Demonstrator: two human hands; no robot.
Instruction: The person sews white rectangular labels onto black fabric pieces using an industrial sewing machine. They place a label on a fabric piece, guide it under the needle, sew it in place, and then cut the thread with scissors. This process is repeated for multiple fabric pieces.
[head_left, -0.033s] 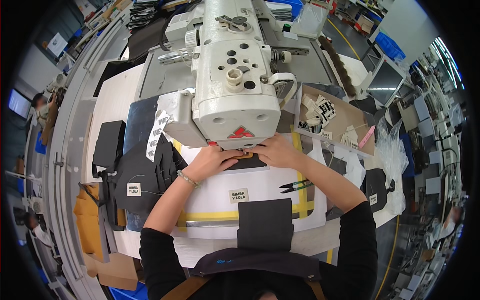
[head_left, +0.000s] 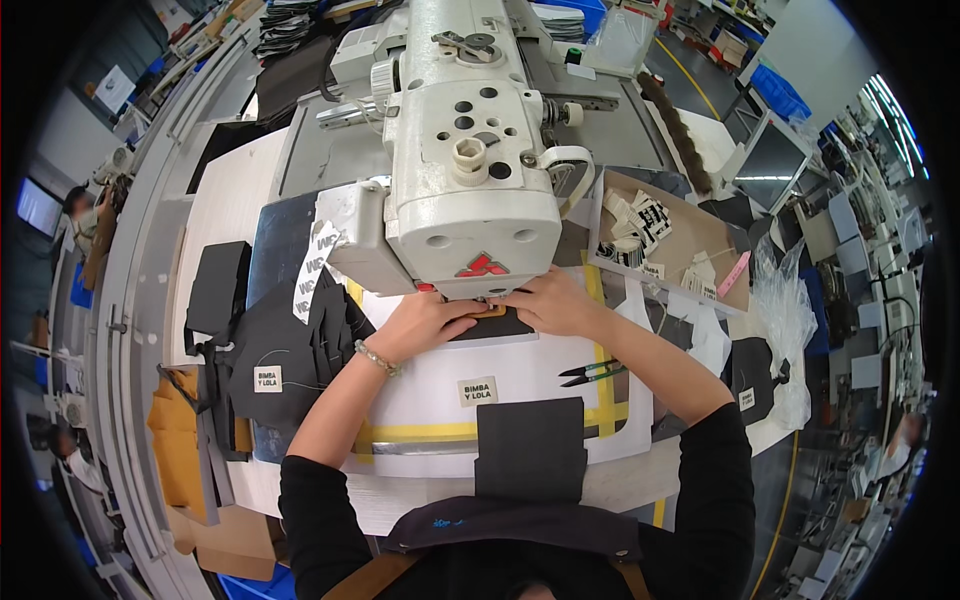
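We are resting our left hand (head_left: 425, 325) and right hand (head_left: 556, 302) at a flat black fabric-like piece (head_left: 508, 327), lying beneath the white metal sewing-machine head (head_left: 475, 225); we cannot tell whether either is gripping. Straying inward, they could be getting pinched; pressing unevenly, skewing the piece.

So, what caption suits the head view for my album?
Left hand and right hand at a dark piece beneath a white sewing machine, green snips nearby.
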